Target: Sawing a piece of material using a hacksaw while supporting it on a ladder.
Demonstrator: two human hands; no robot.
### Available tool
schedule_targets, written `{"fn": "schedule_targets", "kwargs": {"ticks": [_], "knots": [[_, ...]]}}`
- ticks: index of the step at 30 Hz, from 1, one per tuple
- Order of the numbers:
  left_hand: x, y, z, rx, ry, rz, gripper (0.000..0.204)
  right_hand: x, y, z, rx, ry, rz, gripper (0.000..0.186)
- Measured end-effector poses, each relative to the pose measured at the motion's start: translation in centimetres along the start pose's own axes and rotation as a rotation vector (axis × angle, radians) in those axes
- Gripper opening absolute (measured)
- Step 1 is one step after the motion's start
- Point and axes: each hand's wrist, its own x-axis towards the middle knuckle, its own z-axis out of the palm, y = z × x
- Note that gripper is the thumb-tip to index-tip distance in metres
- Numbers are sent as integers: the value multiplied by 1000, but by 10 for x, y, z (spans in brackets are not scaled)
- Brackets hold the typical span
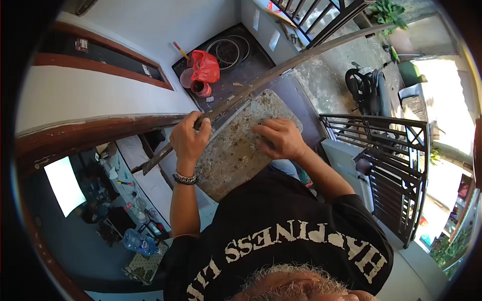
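The speckled gray board [231, 163] is in front of the person's belly, and my clock sits on its middle. The left hand [191, 138], at nine o'clock, holds a long wooden strip [281, 70]; the wood hides some of its fingers. The strip runs from between eight and nine o'clock to between one and two, where its far tip is hard to see near a green plant [389, 12].

The right hand [282, 139] is at three o'clock over the board with bent fingers. I can't tell if it pinches anything. The black shirt [296, 200] covers the board's bottom edge, at six. A red bag [206, 66] at eleven hides part of what's behind it. At two, the motorbike [369, 90] is too dark to see well.
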Motion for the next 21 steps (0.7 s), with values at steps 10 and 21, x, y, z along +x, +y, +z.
{"fn": "schedule_targets", "kwargs": {"ticks": [10,21], "knots": [[16,-8,30,-314,63,38,24,1,1,9,7,109,16,29],[7,-34,13,-298,217,-123,27,14,38,-22,56,123,424,75]]}}
